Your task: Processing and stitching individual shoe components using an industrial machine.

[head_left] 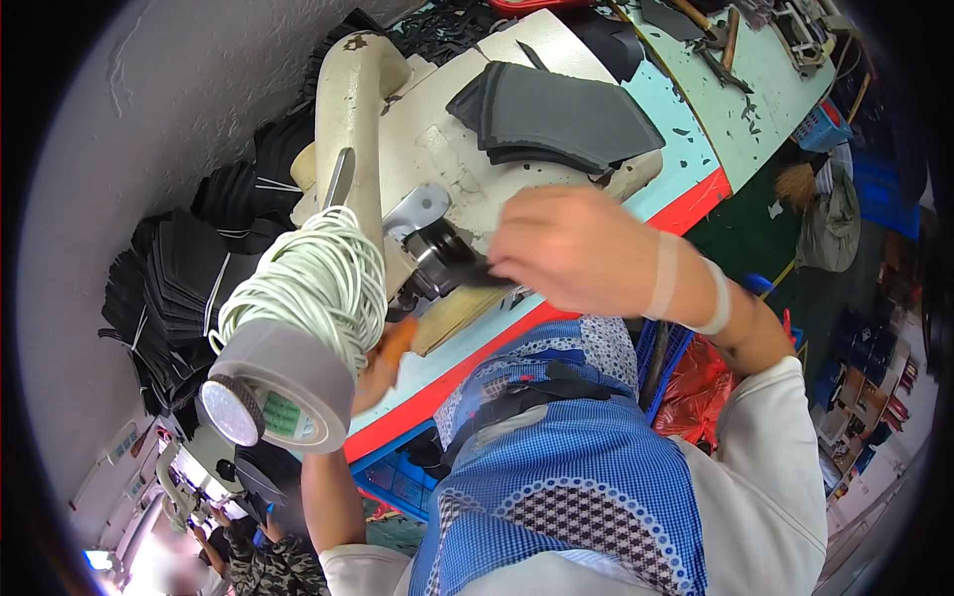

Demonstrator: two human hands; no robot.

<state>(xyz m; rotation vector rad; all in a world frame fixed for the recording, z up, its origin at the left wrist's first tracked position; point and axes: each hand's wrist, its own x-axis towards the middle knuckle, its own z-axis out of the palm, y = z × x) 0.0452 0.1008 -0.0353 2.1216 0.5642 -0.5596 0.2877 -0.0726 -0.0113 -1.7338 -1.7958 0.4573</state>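
Observation:
My right hand (571, 248), slightly blurred, pinches a small dark flat piece (477, 276) at the black round head (437, 253) of a cream-coloured machine (348, 119). Below the machine head, my left hand (376, 382) is mostly hidden behind a roll of grey tape (333, 397) and a coil of pale green cord (308, 283). An orange cover (398, 341) shows on one of its fingers, next to a yellowish wooden-looking block (452, 320). A stack of dark grey curved pieces (561, 114) lies on the machine's bed, beyond my right hand.
Tied bundles of black pieces (179, 273) lean along the wall at left. Black scraps, a hammer (731, 40) and a blue basket (823, 127) are at the far right. Blue crates (397, 477) stand below the red table edge (397, 422). Another person (263, 551) works at lower left.

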